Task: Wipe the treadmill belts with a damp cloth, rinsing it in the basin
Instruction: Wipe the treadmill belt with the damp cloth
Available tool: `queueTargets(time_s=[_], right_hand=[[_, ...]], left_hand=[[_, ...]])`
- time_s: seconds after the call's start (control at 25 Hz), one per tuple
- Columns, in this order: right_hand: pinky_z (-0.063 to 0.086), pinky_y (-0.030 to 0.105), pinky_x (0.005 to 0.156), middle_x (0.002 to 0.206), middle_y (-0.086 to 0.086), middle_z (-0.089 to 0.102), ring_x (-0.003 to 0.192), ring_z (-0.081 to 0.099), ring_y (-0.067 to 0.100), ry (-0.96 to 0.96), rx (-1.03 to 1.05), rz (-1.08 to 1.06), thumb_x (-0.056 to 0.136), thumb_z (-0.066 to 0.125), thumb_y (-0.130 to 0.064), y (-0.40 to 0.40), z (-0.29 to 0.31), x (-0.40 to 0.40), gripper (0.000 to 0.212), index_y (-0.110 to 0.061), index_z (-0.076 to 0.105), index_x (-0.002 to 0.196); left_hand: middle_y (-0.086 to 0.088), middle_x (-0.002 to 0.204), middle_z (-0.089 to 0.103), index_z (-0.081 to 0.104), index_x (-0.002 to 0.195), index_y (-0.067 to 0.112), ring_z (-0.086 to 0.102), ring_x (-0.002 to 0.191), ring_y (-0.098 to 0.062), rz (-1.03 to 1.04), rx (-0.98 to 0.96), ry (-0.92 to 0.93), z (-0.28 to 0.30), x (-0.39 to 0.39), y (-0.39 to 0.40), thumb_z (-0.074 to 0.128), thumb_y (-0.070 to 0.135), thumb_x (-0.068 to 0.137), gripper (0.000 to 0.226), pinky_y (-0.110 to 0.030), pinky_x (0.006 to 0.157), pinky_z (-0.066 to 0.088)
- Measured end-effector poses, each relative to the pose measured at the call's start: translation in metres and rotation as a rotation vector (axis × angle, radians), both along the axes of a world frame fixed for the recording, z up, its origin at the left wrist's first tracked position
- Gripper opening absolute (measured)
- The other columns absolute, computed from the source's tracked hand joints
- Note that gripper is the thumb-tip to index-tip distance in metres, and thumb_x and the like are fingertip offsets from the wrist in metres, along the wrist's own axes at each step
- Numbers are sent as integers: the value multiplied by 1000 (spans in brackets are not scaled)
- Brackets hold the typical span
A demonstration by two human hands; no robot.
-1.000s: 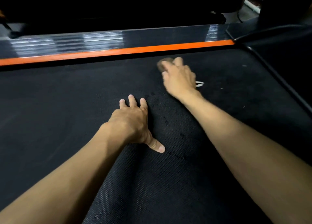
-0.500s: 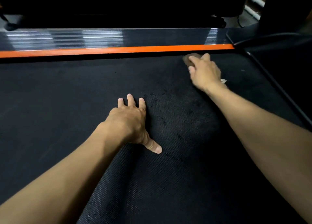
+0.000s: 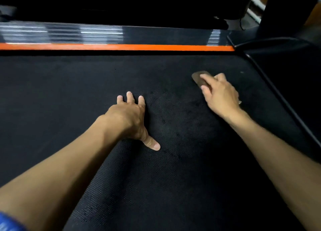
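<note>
Presently, a brown cloth (image 3: 199,79) is being pressed on the belt (image 3: 69,95) by the right hand (image 3: 220,95), fingers (image 3: 205,77) extended; the left hand (image 3: 128,119) is being braced flat, fingers spread.

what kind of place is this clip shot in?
Probably a gym or fitness room, though only the machine shows. A wide black textured treadmill belt fills the view, edged by an orange strip and a ribbed side rail. The right hand presses a cloth on the belt.
</note>
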State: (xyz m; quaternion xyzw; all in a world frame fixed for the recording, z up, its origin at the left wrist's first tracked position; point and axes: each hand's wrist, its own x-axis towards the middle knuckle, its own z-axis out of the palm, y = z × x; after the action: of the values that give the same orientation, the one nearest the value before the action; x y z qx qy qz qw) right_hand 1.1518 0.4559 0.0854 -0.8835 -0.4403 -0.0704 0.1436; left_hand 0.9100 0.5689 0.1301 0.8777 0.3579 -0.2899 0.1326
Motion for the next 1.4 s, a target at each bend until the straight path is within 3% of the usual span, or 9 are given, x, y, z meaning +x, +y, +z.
queueTargets(time_s=[0.08,0.36,0.48,0.64,0.84,0.92,1.2,1.28,1.4], right_hand=[[45,39,79,122,10,48,103,56,36,5,-13,-12,97,52,-33,1,1,-23,41,-31,51,137],[49,33,72,113,-1,51,88,55,18,75,-74,706,93,52,-38,-68,2,-149,43,-35,48,136],[54,43,75,112,2,53,92,59,27,-16,-21,422,93,57,-33,-67,0,-89,42,-37,53,135],[49,42,77,116,10,53,96,59,35,13,19,-20,93,59,-30,-59,-1,-58,42,-29,56,134],[48,36,65,108,4,53,82,55,21,14,2,446,89,60,-34,-89,-6,-199,47,-30,48,134],[48,32,65,107,2,53,82,54,18,22,-32,591,89,60,-35,-103,-1,-199,48,-31,47,135],[41,36,70,114,10,52,92,57,34,5,0,-78,93,59,-31,-90,-4,-112,42,-28,55,134],[46,39,71,112,8,52,88,57,31,-7,15,60,91,60,-31,-93,0,-158,42,-29,54,133],[48,37,68,110,2,50,84,53,21,102,-43,509,90,59,-33,-126,4,-227,43,-33,50,132]], left_hand=[[-13,160,-21,-21,152,18,-12,147,-41,-3,-11,2,2,1,0,76,80,38,162,-58,116,23],[-7,160,-23,-19,152,27,-12,148,-33,-69,-50,37,9,-11,12,85,67,44,155,-55,118,17],[-8,159,-24,-20,152,27,-13,148,-35,-102,-34,43,4,-12,12,85,66,44,156,-58,117,19],[-9,160,-22,-21,152,26,-9,148,-37,-106,-9,57,3,-9,13,84,68,43,157,-59,115,21],[-7,160,-23,-21,151,28,-10,148,-35,-116,4,59,0,-11,14,83,71,36,161,-59,116,20],[-7,160,-21,-20,151,29,-8,149,-35,-115,2,53,0,-11,15,79,75,29,164,-60,116,19],[-9,161,-8,-17,152,28,5,148,-39,-135,7,33,-5,-11,19,70,80,14,171,-58,113,28],[-9,161,-7,-17,153,27,5,148,-40,-144,16,42,-3,-11,17,69,80,14,171,-58,113,26],[-10,162,-11,-18,152,27,1,148,-40,-142,19,40,0,-10,17,70,80,16,171,-59,115,22]])
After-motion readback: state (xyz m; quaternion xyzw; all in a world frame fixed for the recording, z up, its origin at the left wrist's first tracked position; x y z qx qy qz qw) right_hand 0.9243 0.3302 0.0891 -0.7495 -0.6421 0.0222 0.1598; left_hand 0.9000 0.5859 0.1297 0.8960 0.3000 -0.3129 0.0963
